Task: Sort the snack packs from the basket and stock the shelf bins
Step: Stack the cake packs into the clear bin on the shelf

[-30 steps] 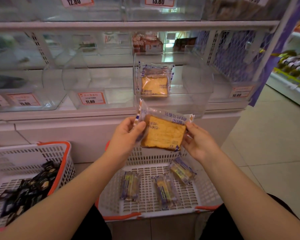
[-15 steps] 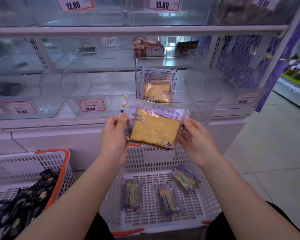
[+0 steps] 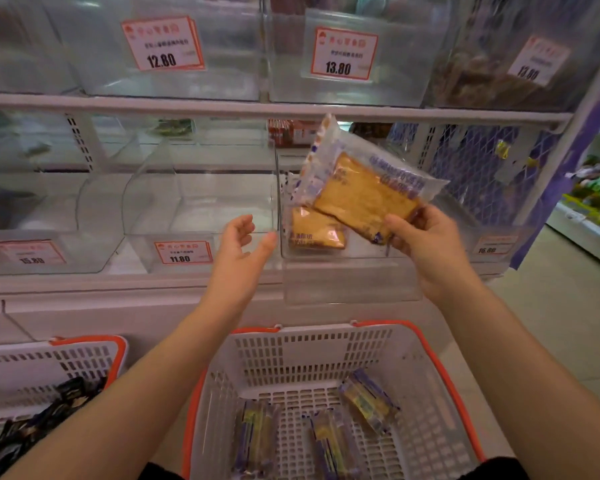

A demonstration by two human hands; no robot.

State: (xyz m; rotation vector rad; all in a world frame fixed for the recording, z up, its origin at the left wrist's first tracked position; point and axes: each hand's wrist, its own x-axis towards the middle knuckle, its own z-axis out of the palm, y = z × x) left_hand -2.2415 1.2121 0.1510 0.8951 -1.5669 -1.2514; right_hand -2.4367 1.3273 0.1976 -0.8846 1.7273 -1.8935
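The right hand (image 3: 426, 244) pinches a toast pack (image 3: 364, 188) by its lower corner, thumb on the front and fingers behind. The pack tilts up and to the left, in front of the open top of a clear bin (image 3: 347, 282) on the shelf (image 3: 257, 109). One pack (image 3: 314, 230) like it already lies inside that bin. The left hand (image 3: 243, 244) holds nothing; its fingers are loosely curled and apart, just beside the bin's left edge.

The pack looks light and puffy, like a soft slice sealed in thin plastic. The wrapper is shiny, so it may slip if held too loosely. The bread inside would probably squash under a hard squeeze. The flat sealed edges or a corner look like the best places to hold it, as the right hand does now. A soft grip should be enough.

Three small packs (image 3: 329, 441) lie in the basket (image 3: 440, 386) below. A second basket (image 3: 115, 355) with dark packs (image 3: 32, 431) sits at the left.
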